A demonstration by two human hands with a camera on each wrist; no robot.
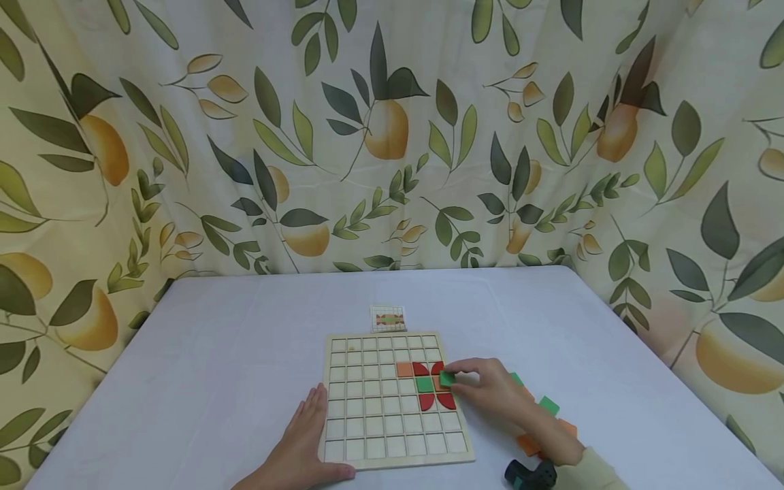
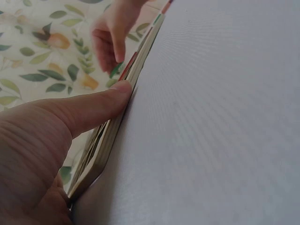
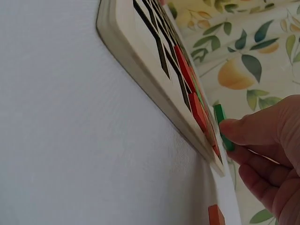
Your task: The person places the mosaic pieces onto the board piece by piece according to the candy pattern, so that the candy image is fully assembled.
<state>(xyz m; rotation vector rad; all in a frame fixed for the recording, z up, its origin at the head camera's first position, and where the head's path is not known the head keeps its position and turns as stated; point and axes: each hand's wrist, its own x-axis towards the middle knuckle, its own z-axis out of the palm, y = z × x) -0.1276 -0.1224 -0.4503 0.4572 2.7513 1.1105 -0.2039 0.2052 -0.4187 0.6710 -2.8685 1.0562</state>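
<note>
- Head view: a wooden board (image 1: 392,401) with many small square holes lies flat on a white table (image 1: 202,354).
- Some tiles already sit in the board near its right side: an orange tile (image 1: 405,369), a green square (image 1: 425,384) and red pieces (image 1: 420,369) around it.
- The right hand (image 1: 490,391) pinches a green tile (image 1: 448,379) with its fingertips. The tile is just above the board's right side, right beside the red pieces.
- The left hand (image 1: 306,435) lies flat and relaxed on the table, touching the board's left edge near the front corner. It holds nothing.
- More loose tiles (image 1: 548,406), green and orange, lie on the table to the right of the board, behind the right hand.
- A small card (image 1: 388,318) with a picture stands just behind the board.
- A curtain (image 1: 392,136) with leaves and lemons hangs behind the table.
- Left wrist view: the left hand (image 2: 56,136) has its thumb straight and pressed against the side of the board (image 2: 112,136). Far off, the right hand (image 2: 112,37) reaches down to the board.
- Right wrist view: the right hand (image 3: 267,150) grips the green tile (image 3: 221,124) between thumb and finger, close over the board (image 3: 140,61) by the red and orange pieces. One orange tile (image 3: 215,216) lies on the table below.
</note>
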